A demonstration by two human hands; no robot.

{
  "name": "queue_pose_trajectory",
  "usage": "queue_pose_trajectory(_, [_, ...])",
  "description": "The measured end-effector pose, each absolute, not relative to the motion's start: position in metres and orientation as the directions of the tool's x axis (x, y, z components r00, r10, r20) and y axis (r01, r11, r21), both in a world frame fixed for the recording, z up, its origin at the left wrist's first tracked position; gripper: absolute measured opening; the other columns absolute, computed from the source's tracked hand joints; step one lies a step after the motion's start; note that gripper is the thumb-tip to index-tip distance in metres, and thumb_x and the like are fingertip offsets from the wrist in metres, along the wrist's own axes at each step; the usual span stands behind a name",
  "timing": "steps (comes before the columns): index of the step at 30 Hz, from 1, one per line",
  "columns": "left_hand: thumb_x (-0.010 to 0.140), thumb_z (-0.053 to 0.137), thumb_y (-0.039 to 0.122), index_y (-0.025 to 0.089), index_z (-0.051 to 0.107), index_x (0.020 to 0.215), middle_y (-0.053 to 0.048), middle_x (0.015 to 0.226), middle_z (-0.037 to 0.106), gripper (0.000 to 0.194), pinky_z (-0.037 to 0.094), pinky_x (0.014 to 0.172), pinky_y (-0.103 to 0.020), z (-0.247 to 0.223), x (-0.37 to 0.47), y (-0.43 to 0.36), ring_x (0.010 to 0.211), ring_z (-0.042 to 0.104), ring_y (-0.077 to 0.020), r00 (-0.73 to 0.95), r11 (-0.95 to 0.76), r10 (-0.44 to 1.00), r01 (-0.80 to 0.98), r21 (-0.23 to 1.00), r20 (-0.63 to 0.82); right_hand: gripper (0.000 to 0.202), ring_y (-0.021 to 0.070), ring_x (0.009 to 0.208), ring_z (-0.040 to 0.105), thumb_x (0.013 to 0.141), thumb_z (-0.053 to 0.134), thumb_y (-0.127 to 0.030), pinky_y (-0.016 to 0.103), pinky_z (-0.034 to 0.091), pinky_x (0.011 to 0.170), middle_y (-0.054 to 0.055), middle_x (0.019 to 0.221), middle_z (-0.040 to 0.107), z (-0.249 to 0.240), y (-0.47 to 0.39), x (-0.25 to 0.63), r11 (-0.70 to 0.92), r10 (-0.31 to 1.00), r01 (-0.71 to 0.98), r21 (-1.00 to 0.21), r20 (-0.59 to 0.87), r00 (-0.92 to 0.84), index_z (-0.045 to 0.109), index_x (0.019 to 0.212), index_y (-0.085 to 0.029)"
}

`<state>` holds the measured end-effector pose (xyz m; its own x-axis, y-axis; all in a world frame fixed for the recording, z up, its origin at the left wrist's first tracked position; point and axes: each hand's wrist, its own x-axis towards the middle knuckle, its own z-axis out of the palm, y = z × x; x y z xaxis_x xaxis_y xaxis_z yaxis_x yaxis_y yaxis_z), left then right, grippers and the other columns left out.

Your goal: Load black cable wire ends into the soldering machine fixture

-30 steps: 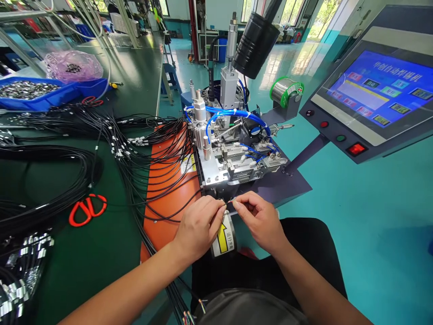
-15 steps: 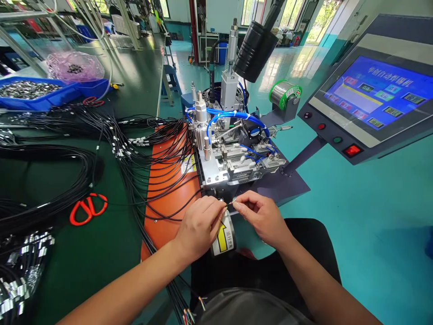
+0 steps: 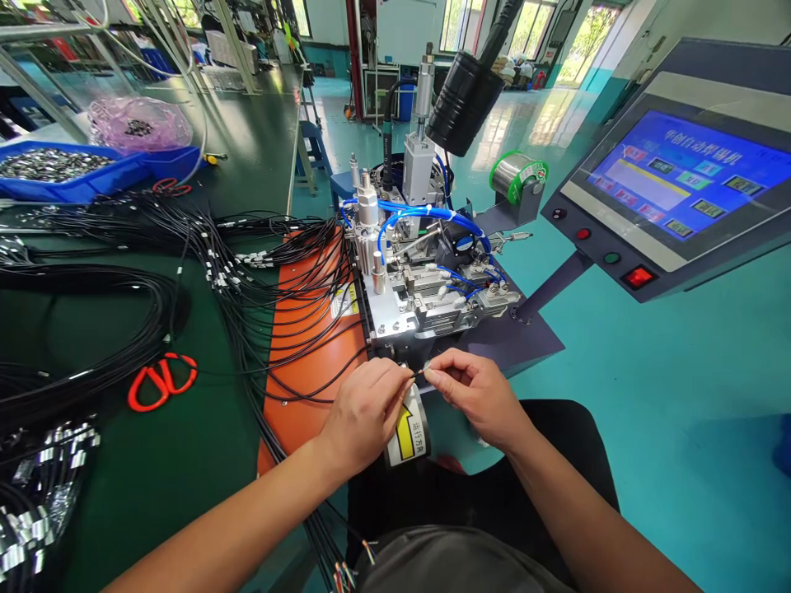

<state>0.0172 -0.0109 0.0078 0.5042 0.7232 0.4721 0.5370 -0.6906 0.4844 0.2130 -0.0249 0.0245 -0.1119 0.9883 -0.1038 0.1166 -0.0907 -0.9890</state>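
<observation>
Two bare hands meet at the middle of the head-camera view, fingertips nearly touching over a thin wire [image 3: 416,374]. The left hand [image 3: 367,408] is closed to a pinch on its dark length; the right hand [image 3: 479,395] pinches the small, lighter end between thumb and forefinger, other fingers curled. The wire looks very light, soft and bendy, its fine tip probably easy to crush or fray; the darker length seems the firmer place to hold. Just beyond the fingertips stands the front edge of a metal soldering machine [image 3: 389,317], likely hard on knuckles. Directly below the fingertips is a cylinder with a yellow arrow label [image 3: 415,432]. Left of the left hand, black cables [image 3: 247,329] cross an orange panel [image 3: 293,428] and could snag a sleeve or wrist. Right of the right hand, beyond a dark-clad leg [image 3: 572,449], teal floor [image 3: 680,371] gives that elbow more room.
</observation>
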Motion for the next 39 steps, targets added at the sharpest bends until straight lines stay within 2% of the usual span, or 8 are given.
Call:
queue_pose_trajectory(9, [0.097, 0.045, 0.014, 0.014, 0.062, 0.096, -0.007, 0.084, 0.063, 0.018, 0.048, 0.073, -0.033, 0.012, 0.018, -0.011, 0.08, 0.056, -0.0184, 0.549, -0.736, 0.675, 0.55, 0.394, 0.494, 0.015, 0.0106, 0.061, 0.048, 0.086, 0.064, -0.033, 0.023, 0.035, 0.052, -0.001, 0.072, 0.059, 0.037, -0.021, 0.221, -0.09, 0.965, 0.209, -0.974, -0.137, -0.224, 0.066, 0.084, -0.018])
queue_pose_trajectory(16, [0.096, 0.044, 0.012, 0.015, 0.063, 0.098, -0.007, 0.086, 0.063, 0.019, 0.046, 0.073, -0.032, 0.011, 0.018, -0.011, 0.081, 0.055, -0.0181, 0.556, -0.74, 0.67, 0.553, 0.383, 0.492, 0.017, 0.0104, 0.058, 0.046, 0.086, 0.063, -0.035, 0.023, 0.034, 0.052, -0.003, 0.068, 0.057, 0.04, -0.019, 0.227, -0.096, 0.942, 0.265, -0.96, -0.174, -0.289, 0.066, 0.084, -0.018])
queue_pose_trajectory(19, [0.097, 0.044, 0.014, 0.015, 0.063, 0.097, -0.007, 0.084, 0.062, 0.019, 0.045, 0.071, -0.032, 0.01, 0.018, -0.011, 0.08, 0.054, -0.0177, 0.538, -0.722, 0.689, 0.559, 0.407, 0.485, 0.017, 0.0116, 0.061, 0.049, 0.086, 0.062, -0.035, 0.024, 0.037, 0.055, -0.002, 0.071, 0.059, 0.042, -0.018, 0.226, -0.056, 0.947, 0.304, -0.951, -0.147, -0.286, 0.066, 0.085, -0.019])
queue_pose_trajectory(22, [0.098, 0.044, 0.019, 0.015, 0.061, 0.092, -0.006, 0.079, 0.059, 0.018, 0.042, 0.067, -0.031, 0.011, 0.018, -0.011, 0.075, 0.051, -0.0173, 0.516, -0.689, 0.724, 0.574, 0.443, 0.458, 0.016, 0.0134, 0.066, 0.053, 0.088, 0.061, -0.034, 0.026, 0.041, 0.06, 0.0, 0.075, 0.062, 0.039, -0.018, 0.221, 0.018, 0.972, 0.321, -0.947, -0.059, -0.228, 0.066, 0.085, -0.019])
queue_pose_trajectory(26, [0.099, 0.042, 0.022, 0.017, 0.058, 0.087, -0.004, 0.076, 0.057, 0.02, 0.04, 0.065, -0.031, 0.012, 0.02, -0.012, 0.07, 0.049, -0.016, 0.501, -0.658, 0.753, 0.577, 0.485, 0.425, 0.02, 0.0147, 0.068, 0.055, 0.09, 0.059, -0.037, 0.027, 0.045, 0.063, 0.001, 0.076, 0.062, 0.023, -0.023, 0.202, 0.07, 0.994, 0.244, -0.967, 0.046, -0.101, 0.063, 0.081, -0.019])
queue_pose_trajectory(32, [0.1, 0.041, 0.022, 0.018, 0.053, 0.079, -0.002, 0.073, 0.053, 0.025, 0.037, 0.066, -0.032, 0.011, 0.02, -0.013, 0.068, 0.046, -0.0163, 0.525, -0.661, 0.751, 0.597, 0.454, 0.402, 0.022, 0.0147, 0.07, 0.056, 0.091, 0.058, -0.04, 0.026, 0.047, 0.067, 0.001, 0.078, 0.061, -0.002, -0.034, 0.168, 0.028, 0.987, 0.052, -0.998, 0.036, 0.155, 0.06, 0.084, -0.019])
queue_pose_trajectory(34, [0.1, 0.04, 0.023, 0.017, 0.055, 0.081, -0.003, 0.075, 0.054, 0.024, 0.038, 0.067, -0.033, 0.012, 0.019, -0.011, 0.07, 0.046, -0.0173, 0.537, -0.65, 0.76, 0.632, 0.423, 0.366, 0.022, 0.0139, 0.069, 0.055, 0.091, 0.059, -0.041, 0.026, 0.046, 0.064, 0.001, 0.078, 0.061, -0.003, -0.034, 0.169, -0.002, 0.989, 0.024, -1.0, 0.001, 0.148, 0.061, 0.087, -0.019])
queue_pose_trajectory(39, [0.096, 0.041, 0.018, 0.018, 0.057, 0.084, -0.004, 0.077, 0.052, 0.021, 0.038, 0.066, -0.032, 0.016, 0.014, -0.003, 0.073, 0.046, -0.0187, 0.56, -0.632, 0.775, 0.692, 0.348, 0.294, 0.03, 0.0121, 0.06, 0.05, 0.086, 0.065, -0.044, 0.024, 0.04, 0.053, -0.001, 0.072, 0.057, 0.006, -0.026, 0.2, -0.119, 0.992, 0.051, -0.992, -0.121, -0.039, 0.064, 0.103, -0.019])
